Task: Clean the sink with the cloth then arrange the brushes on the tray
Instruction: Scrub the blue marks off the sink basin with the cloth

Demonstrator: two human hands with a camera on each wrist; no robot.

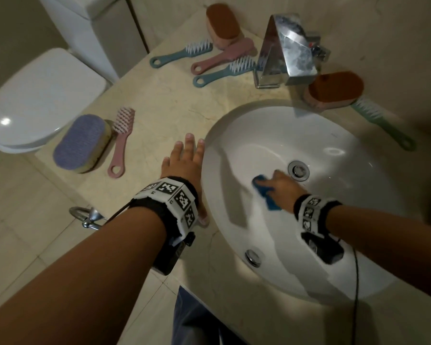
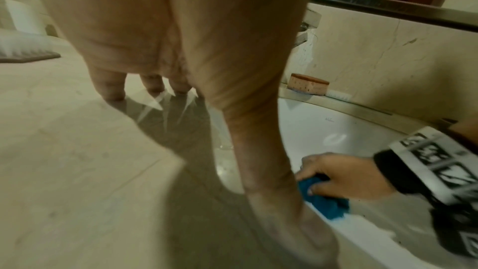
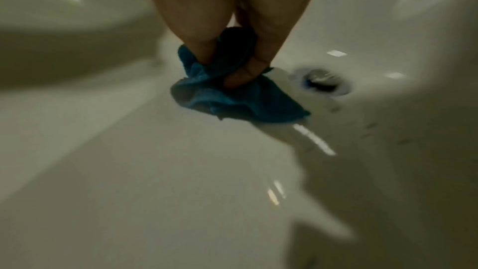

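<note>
We're down in the sink (image 1: 346,135) with the right hand (image 1: 283,189) — fingers and thumb curled round a bunched blue cloth (image 1: 266,192), pressing it onto the white basin floor. The cloth spills out under and ahead of the fingertips, its loose edge lying just beside the drain (image 1: 298,170); from the right wrist we see it touching the porcelain, the drain near but apart.

Our left hand (image 1: 187,163) lies flat on the marble counter (image 1: 159,103) at the basin's left edge, fingers straight and spread, holding nothing — the thumb runs along the rim.

The brushes sit scattered on the counter: a purple scrub brush (image 1: 81,143) and a pink handled brush (image 1: 121,143) left of that hand, two blue ones (image 1: 182,54) (image 1: 224,72), a pink one (image 1: 224,57) and an orange-topped brush (image 1: 222,24) behind, by the chrome tap (image 1: 286,48). Another orange-topped brush (image 1: 334,92) and a green one (image 1: 383,125) lie at the sink's far right rim.
</note>
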